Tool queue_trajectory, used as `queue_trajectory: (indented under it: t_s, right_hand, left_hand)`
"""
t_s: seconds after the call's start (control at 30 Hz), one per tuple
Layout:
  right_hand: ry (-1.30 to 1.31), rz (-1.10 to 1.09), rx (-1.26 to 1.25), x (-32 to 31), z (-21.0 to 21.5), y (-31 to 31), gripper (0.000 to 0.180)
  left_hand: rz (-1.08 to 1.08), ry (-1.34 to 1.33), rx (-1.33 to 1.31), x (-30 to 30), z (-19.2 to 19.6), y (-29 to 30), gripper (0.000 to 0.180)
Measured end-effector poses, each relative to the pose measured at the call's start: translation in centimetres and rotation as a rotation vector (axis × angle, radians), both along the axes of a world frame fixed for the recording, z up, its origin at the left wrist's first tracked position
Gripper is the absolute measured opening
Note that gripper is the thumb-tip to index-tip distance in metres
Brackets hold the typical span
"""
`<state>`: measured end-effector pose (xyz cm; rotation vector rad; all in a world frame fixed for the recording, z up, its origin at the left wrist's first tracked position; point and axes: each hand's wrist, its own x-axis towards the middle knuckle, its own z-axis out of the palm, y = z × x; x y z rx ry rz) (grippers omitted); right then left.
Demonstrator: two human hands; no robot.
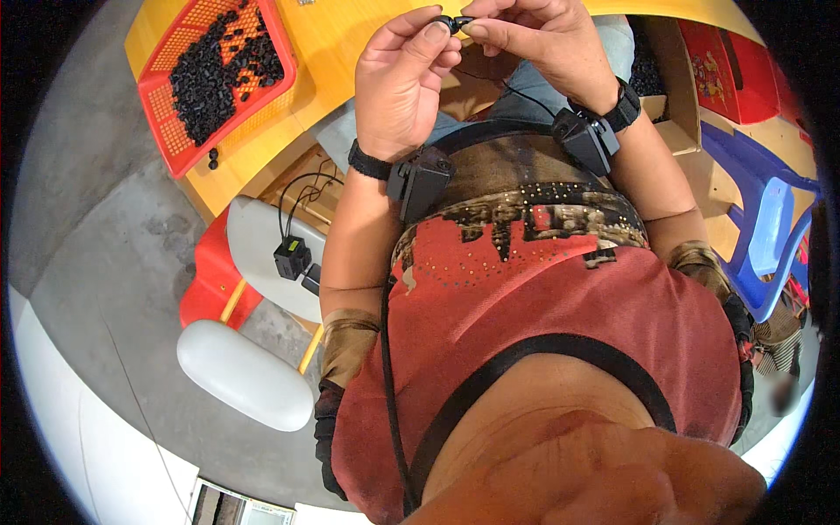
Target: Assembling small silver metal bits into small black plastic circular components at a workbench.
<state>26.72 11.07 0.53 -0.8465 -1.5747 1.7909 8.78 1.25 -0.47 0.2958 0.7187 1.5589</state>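
At the top of the view, both hands meet over the edge of a yellow table point(324, 66). My left hand point(407, 74) pinches one end of a small, glossy black part point(454, 24) between thumb and fingers. My right hand point(547, 44) grips the other end, its thumb and fingertips closed on it. The piece looks rounded with a narrower middle; whether it is one part or two joined ones I cannot tell. To the left, a red plastic basket point(282, 44) holds many small black pieces point(206, 83).
Two small black pieces point(213, 158) lie beside the basket. On the right are an open cardboard box point(688, 83) with black parts inside, a red box point(722, 74) and a blue plastic chair point(759, 227). A white chair point(249, 376) stands at lower left, near a cabled black device point(293, 258).
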Motion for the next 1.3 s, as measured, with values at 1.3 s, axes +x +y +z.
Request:
queue_trajectory:
  t_s: [1.3]
  right_hand:
    - [0.104, 0.139, 0.409, -1.0, 3.5, 0.9, 0.011]
  left_hand:
    - [0.101, 0.594, 0.098, 0.1, 2.9, -0.2, 0.024]
